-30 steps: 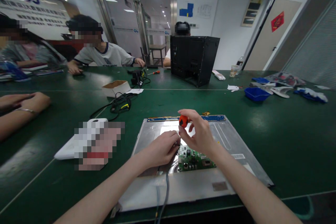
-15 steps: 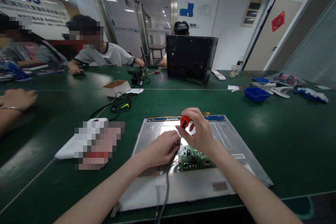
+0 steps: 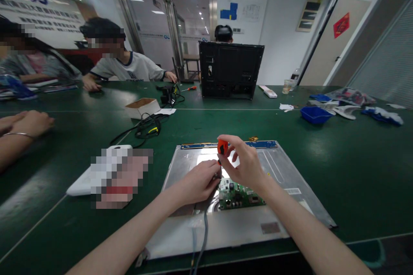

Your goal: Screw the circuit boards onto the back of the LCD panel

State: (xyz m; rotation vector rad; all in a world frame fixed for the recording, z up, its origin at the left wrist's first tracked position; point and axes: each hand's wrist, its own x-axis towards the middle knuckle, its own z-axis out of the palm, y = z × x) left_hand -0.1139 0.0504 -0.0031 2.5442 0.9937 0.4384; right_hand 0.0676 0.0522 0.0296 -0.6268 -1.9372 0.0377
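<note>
My right hand (image 3: 243, 161) pinches the orange and black handle of a screwdriver (image 3: 222, 146), which stands roughly upright with its shaft pointing down. Close under it, my left hand (image 3: 201, 180) has its fingers curled together at the screwdriver's lower end; what they grip is hidden. Both hands are over a silver display panel (image 3: 238, 227) lying flat on the table. A green circuit board (image 3: 240, 195) sits on the panel beside my left fingertips, partly covered by my right wrist. A grey cable (image 3: 205, 232) runs from beneath my left hand over the panel's near edge.
Left of the panel lie a white object (image 3: 80, 180), partly blurred, and black cables (image 3: 143, 131) beside a small open box (image 3: 142, 107). A black monitor housing (image 3: 230, 71) stands across the green table (image 3: 364, 172). A blue tray (image 3: 316, 115) is at right. Other people sit at left and behind the housing.
My right hand and the screwdriver handle have shifted slightly left and down; the handle is more upright. My left hand stays put. The monitor housing across the table has turned and moved slightly left.
</note>
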